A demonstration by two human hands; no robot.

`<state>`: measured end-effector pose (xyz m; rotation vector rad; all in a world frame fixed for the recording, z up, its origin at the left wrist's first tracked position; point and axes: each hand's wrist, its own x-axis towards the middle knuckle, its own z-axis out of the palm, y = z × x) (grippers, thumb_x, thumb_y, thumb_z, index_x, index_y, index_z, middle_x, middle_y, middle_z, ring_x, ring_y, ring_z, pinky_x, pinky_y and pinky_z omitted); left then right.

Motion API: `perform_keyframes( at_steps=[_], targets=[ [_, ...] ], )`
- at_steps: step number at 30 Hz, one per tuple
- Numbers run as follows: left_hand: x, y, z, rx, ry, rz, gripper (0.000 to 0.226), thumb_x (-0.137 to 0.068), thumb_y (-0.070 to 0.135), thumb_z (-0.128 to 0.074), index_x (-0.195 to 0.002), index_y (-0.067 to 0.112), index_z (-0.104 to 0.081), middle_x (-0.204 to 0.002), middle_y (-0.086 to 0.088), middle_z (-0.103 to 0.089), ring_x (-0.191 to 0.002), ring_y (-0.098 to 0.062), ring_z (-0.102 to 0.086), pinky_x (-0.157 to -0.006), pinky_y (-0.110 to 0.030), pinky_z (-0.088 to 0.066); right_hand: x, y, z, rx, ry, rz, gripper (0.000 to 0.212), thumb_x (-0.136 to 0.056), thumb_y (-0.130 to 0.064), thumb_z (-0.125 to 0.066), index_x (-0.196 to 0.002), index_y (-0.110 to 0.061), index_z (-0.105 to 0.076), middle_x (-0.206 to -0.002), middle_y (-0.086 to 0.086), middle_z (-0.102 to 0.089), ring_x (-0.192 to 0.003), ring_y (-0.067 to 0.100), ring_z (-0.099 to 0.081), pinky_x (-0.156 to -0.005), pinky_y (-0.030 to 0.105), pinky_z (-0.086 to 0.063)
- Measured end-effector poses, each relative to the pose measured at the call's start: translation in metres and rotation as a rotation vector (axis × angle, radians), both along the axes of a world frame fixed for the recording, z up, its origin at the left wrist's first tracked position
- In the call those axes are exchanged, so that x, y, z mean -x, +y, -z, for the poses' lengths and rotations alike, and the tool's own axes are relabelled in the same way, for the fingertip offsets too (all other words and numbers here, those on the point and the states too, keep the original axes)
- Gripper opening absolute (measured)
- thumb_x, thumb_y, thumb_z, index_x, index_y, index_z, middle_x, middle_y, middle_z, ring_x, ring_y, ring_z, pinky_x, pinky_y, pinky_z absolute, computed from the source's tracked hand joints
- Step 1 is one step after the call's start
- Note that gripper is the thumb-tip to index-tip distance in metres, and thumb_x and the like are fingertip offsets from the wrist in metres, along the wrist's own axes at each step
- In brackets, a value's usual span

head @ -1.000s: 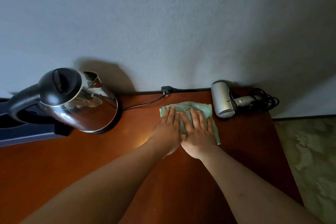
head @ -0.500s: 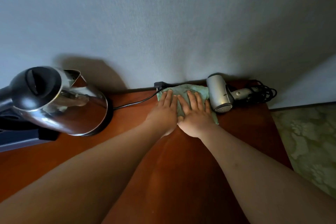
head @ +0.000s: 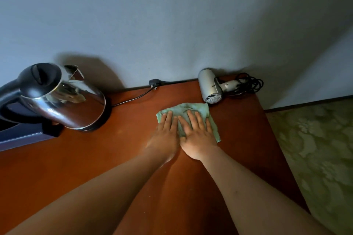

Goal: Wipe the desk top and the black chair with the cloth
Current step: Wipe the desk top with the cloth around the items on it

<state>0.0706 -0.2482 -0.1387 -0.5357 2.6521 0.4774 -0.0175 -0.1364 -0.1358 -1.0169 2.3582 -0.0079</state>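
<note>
- Both bare forearms reach up from the bottom of the frame and meet near the centre, so the two hands lie side by side, thumbs touching.
- The left hand (head: 165, 137) lies flat, palm down, fingers straight and close together, with only the fingertips on the left part of the cloth; its heel rests on the bare wood.
- The right hand (head: 198, 136) also lies flat, palm down, fingers straight and slightly spread, pressing on the middle of the cloth.
- The green cloth (head: 191, 109) lies crumpled flat on the reddish-brown tabletop (head: 95, 158), right of centre, under and beyond the fingers of both hands.
- Its long side runs from the upper left down to the lower right, where a narrow corner sticks out past the right hand's little finger.
- The cloth's far right corner comes just beside the grille of the silver hair dryer (head: 210, 87), which lies against the wall with its coiled black cord (head: 248, 85) to its right.
- A steel electric kettle (head: 63, 99) stands at the left, well apart from the cloth, its black cable (head: 133, 97) running to a plug (head: 153, 83) at the wall.
- Patterned green carpet (head: 315, 149) fills the right edge.
</note>
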Motion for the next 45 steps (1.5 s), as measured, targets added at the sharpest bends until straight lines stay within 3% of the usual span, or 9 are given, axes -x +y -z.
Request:
perform_keyframes(
  at_steps=[12, 18, 22, 25, 28, 31, 34, 39, 45],
  targets=[
    [0.064, 0.099, 0.001, -0.028, 0.048, 0.217, 0.062, -0.11, 0.032, -0.024, -0.161, 0.008, 0.003, -0.168, -0.015, 0.015, -0.155, -0.029, 0.017, -0.126, -0.038, 0.003, 0.046, 0.122, -0.004, -0.035, 0.031, 0.174, 0.076, -0.099, -0.039, -0.037, -0.159, -0.041, 0.008, -0.168, -0.008, 0.022, -0.153, 0.016, 0.024, -0.126, 0.048, 0.008],
    [0.086, 0.109, 0.011, 0.013, 0.093, 0.284, 0.062, -0.109, 0.032, -0.019, -0.16, 0.004, 0.0, -0.167, -0.02, 0.01, -0.155, -0.033, 0.014, -0.121, -0.036, 0.012, 0.064, 0.127, 0.001, -0.067, 0.052, 0.222, 0.073, -0.1, -0.044, -0.034, -0.159, -0.04, 0.011, -0.166, -0.008, 0.025, -0.153, 0.017, 0.026, -0.125, 0.049, 0.009],
    [0.096, 0.104, 0.021, 0.069, 0.192, 0.314, 0.067, -0.103, 0.035, -0.011, -0.158, -0.002, -0.019, -0.165, -0.026, -0.012, -0.155, -0.036, -0.002, -0.123, -0.041, -0.003, 0.071, 0.128, 0.001, -0.062, 0.047, 0.229, 0.075, -0.1, -0.046, -0.036, -0.159, -0.039, 0.01, -0.166, -0.006, 0.026, -0.153, 0.018, 0.025, -0.125, 0.049, 0.009],
    [0.118, 0.101, 0.021, 0.051, 0.097, 0.363, 0.065, -0.108, 0.033, -0.022, -0.159, 0.0, -0.002, -0.167, -0.024, 0.002, -0.155, -0.037, 0.009, -0.127, -0.045, -0.002, 0.09, 0.124, 0.002, -0.061, 0.049, 0.24, 0.075, -0.1, -0.052, -0.034, -0.159, -0.038, 0.011, -0.166, -0.005, 0.026, -0.153, 0.019, 0.025, -0.125, 0.05, 0.009],
    [0.129, 0.1, 0.021, 0.058, 0.122, 0.358, 0.065, -0.108, 0.032, -0.026, -0.16, 0.0, -0.003, -0.167, -0.023, 0.003, -0.155, -0.037, 0.006, -0.126, -0.043, -0.003, 0.103, 0.122, 0.007, -0.059, 0.056, 0.234, 0.076, -0.1, -0.052, -0.035, -0.159, -0.038, 0.011, -0.166, -0.004, 0.025, -0.153, 0.02, 0.025, -0.124, 0.05, 0.009],
    [0.126, 0.101, 0.024, 0.057, 0.211, 0.317, 0.068, -0.101, 0.036, -0.01, -0.158, 0.0, -0.02, -0.166, -0.024, -0.014, -0.155, -0.037, -0.011, -0.124, -0.041, -0.014, 0.104, 0.125, 0.01, -0.047, 0.031, 0.231, 0.075, -0.1, -0.054, -0.033, -0.158, -0.04, 0.012, -0.165, -0.005, 0.028, -0.151, 0.019, 0.029, -0.123, 0.051, 0.013],
    [0.127, 0.103, 0.021, 0.043, 0.119, 0.307, 0.073, -0.096, 0.039, 0.006, -0.161, 0.005, -0.003, -0.168, -0.019, 0.003, -0.156, -0.033, 0.005, -0.125, -0.039, -0.002, 0.107, 0.125, 0.01, -0.045, 0.017, 0.221, 0.076, -0.099, -0.054, -0.032, -0.158, -0.04, 0.013, -0.165, -0.005, 0.029, -0.15, 0.019, 0.031, -0.122, 0.052, 0.014],
    [0.135, 0.108, -0.001, 0.068, -0.009, 0.254, 0.065, -0.109, 0.033, -0.028, -0.162, 0.011, 0.002, -0.169, -0.012, 0.009, -0.156, -0.027, 0.008, -0.126, -0.037, -0.005, 0.109, 0.128, 0.006, -0.022, 0.022, 0.186, 0.078, -0.099, -0.049, -0.035, -0.16, -0.038, 0.012, -0.167, -0.001, 0.026, -0.151, 0.023, 0.029, -0.121, 0.053, 0.017],
    [0.144, 0.134, -0.032, 0.085, -0.088, 0.113, 0.061, -0.108, 0.032, -0.037, -0.161, 0.015, -0.014, -0.17, -0.01, -0.005, -0.155, -0.027, -0.013, -0.12, -0.039, -0.026, 0.122, 0.145, -0.01, 0.012, -0.007, 0.061, 0.073, -0.102, -0.047, -0.037, -0.161, -0.037, 0.003, -0.169, -0.002, 0.019, -0.154, 0.022, 0.022, -0.123, 0.053, 0.012]
  ],
)
